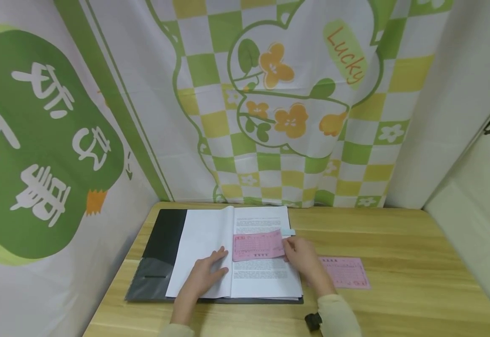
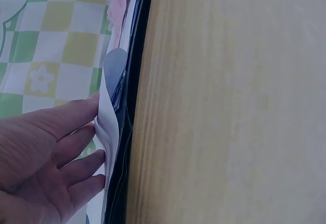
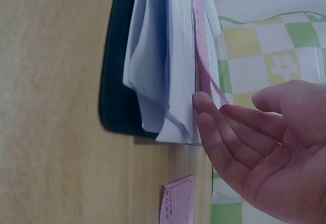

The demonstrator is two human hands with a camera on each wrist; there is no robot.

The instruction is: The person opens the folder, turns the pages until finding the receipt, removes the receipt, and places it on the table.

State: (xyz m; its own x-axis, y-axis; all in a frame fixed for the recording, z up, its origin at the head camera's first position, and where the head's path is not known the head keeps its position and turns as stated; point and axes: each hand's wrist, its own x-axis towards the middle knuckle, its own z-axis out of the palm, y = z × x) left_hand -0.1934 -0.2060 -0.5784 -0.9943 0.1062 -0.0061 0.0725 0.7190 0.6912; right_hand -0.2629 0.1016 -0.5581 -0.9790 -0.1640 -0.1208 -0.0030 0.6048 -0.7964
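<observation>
A black folder (image 1: 152, 267) lies spread on the table, holding a stack of white pages. On its printed right page (image 1: 262, 281) rests a pink printed slip (image 1: 257, 245), its right end raised a little. My right hand (image 1: 304, 257) is at that end. In the right wrist view its fingertips touch the slip's edge and the pages, with the thumb apart from the paper. My left hand (image 1: 204, 274) rests on the blank left page (image 1: 203, 234), fingers extended. The left wrist view shows those fingertips against the bulging white sheet (image 2: 107, 117).
A second pink slip (image 1: 344, 272) lies on the wooden table (image 1: 418, 262) right of the folder, partly behind my right forearm. A pale blue tab (image 1: 288, 232) sticks out from the right page. Patterned curtains (image 1: 278, 173) stand behind the table and along its sides.
</observation>
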